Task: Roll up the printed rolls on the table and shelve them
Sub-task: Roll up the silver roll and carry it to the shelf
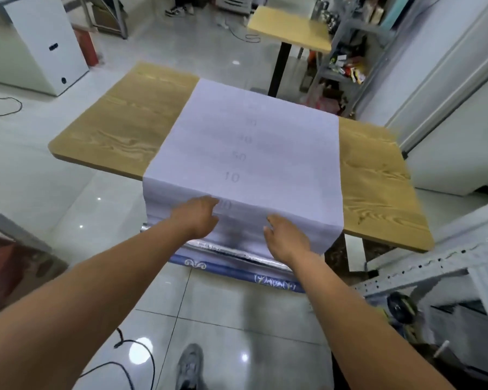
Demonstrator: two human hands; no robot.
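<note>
Where printed sheet point(251, 153) overhangs table point(119, 128), hands point(197, 218) point(286, 237) touching

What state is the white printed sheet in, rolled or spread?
Spread: the white sheet lies flat across the table, near end hanging over the edge under the left hand and right hand.

Printed roll point(251, 153) — white backing up, faint numerals showing through — unrolled flat across the table point(119, 122), near end draped over its edge.
</note>
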